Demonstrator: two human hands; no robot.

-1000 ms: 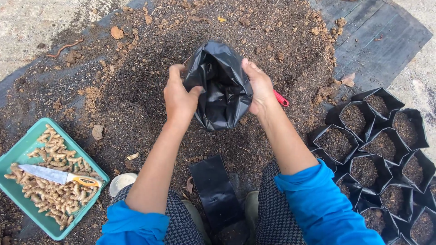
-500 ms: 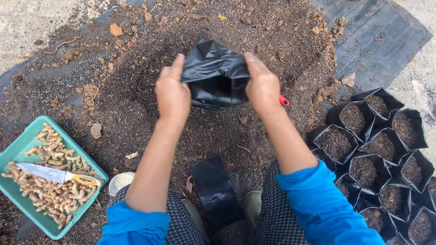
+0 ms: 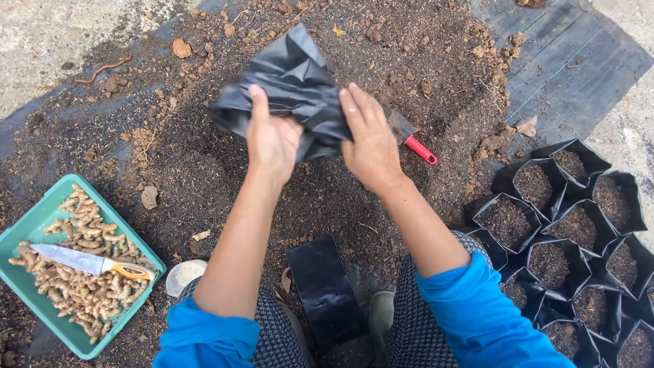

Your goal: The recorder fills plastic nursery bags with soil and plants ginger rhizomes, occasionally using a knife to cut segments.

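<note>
Soil-covered ground sheet (image 3: 572, 61): left hand (image 3: 271, 140) and right hand (image 3: 371, 140) each grip, fingers pinched, 1 crumpled black bag (image 3: 293, 82) (green tray (image 3: 41, 211) near-left).

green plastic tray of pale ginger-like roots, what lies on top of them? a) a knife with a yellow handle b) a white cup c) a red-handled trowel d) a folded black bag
a: a knife with a yellow handle lies across the roots in the green plastic tray.

Trowel (image 3: 417, 144) mostly hidden behind the right hand (image 3: 371, 140), only its red handle showing, black bag (image 3: 293, 82) blurred at its left edge, filled pots (image 3: 579, 225) cut off at the right edge, green tray (image 3: 41, 313) cropped at the left.
</note>
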